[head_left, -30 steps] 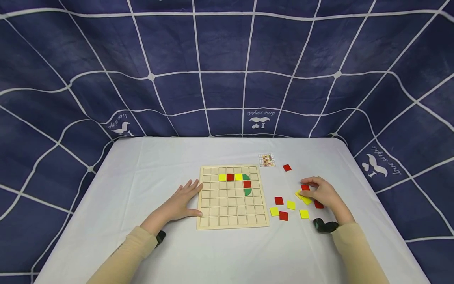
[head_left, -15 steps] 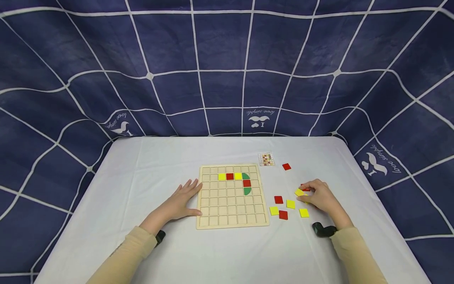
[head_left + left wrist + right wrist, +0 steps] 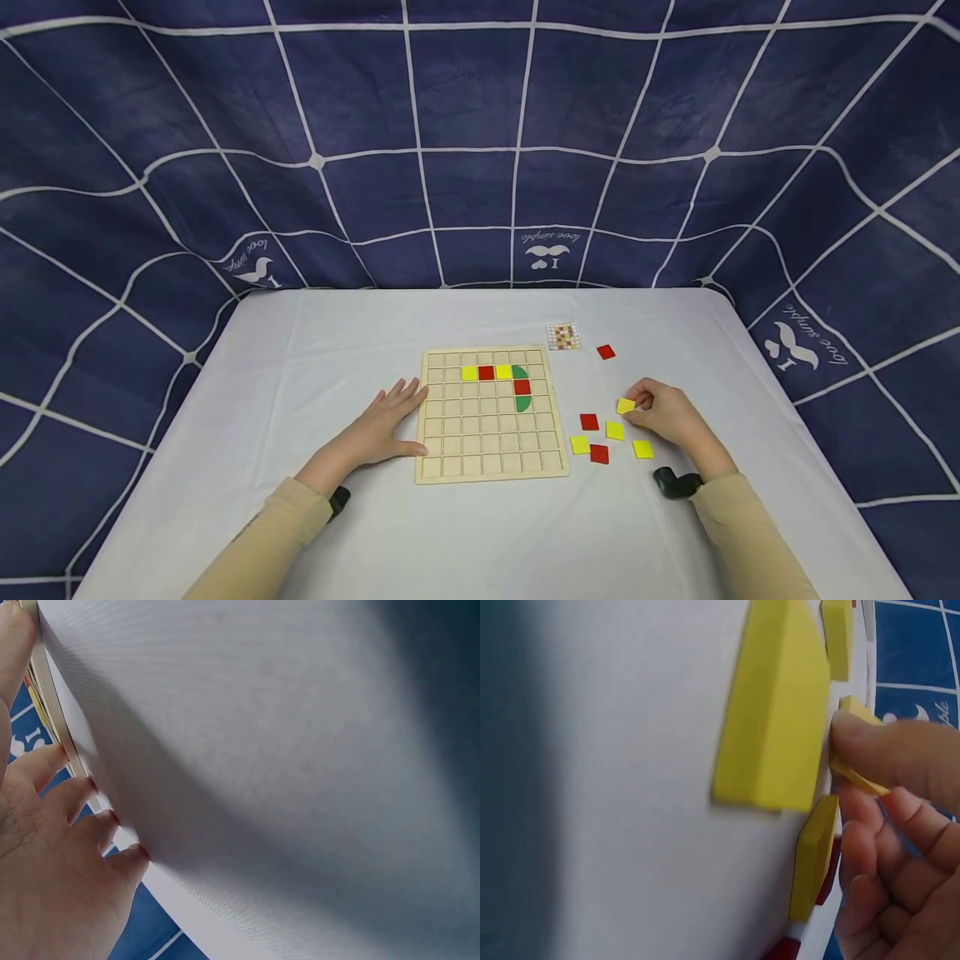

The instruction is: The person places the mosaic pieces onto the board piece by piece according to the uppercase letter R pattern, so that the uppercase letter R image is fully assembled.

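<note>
Right hand pinches yellow tile, right of board. Left hand, fingers spread, touches board's left edge. Card shows only in head view; tile thickness only in right-wrist view. Curtain reads "love simple".

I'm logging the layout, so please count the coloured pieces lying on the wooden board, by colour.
Yellow pieces: 2
Red pieces: 2
Green pieces: 2
Total on the wooden board: 6
</note>
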Available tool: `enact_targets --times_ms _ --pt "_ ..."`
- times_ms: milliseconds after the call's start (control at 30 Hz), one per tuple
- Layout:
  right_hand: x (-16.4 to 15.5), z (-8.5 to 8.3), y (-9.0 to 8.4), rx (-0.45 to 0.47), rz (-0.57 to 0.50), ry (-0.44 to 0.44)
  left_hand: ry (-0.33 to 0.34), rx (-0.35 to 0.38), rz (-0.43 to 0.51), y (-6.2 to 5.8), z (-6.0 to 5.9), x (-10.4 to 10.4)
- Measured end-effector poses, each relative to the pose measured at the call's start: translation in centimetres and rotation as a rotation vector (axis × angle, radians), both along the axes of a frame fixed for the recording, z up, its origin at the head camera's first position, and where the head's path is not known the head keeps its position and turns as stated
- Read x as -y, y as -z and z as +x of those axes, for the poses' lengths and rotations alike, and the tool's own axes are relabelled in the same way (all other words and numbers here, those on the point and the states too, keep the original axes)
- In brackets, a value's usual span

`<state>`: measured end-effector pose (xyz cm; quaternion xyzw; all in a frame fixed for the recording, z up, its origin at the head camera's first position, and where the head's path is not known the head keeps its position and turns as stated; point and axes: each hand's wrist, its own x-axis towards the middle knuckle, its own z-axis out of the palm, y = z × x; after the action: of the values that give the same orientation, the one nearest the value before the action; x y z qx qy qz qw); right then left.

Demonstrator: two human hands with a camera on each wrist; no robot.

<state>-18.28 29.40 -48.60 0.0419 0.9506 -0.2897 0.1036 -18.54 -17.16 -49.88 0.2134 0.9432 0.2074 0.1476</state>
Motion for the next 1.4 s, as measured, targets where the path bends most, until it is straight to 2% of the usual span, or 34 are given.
enact_targets --times_ms 167,300,533,800,1100,1400 --pt "0.8 -0.3 -0.3 -0.024 -0.031 0.004 0.008 0.006 0.002 0.0 0.1 0.0" --pt "2.2 -0.9 -0.5 -0.068 -0.116 -0.013 0.005 -0.001 0.001 -0.1 0.1 0.1" --pt "6.3 -1.5 -0.5 -0.053 -0.247 -0.065 0.000 0.006 0.001 -0.2 0.1 0.0" --pt "11.5 -2.2 -0.7 -0.071 -0.293 -0.160 0.000 0.001 -0.001 -0.2 0.1 0.1" --pt "15.3 -3.0 -0.7 -0.084 -0.239 -0.242 -0.004 0.000 -0.004 0.1 -0.1 0.0" --pt "16.6 -3.3 -0.4 -0.106 -0.161 -0.300 -0.006 -0.007 -0.008 0.1 0.0 0.0"
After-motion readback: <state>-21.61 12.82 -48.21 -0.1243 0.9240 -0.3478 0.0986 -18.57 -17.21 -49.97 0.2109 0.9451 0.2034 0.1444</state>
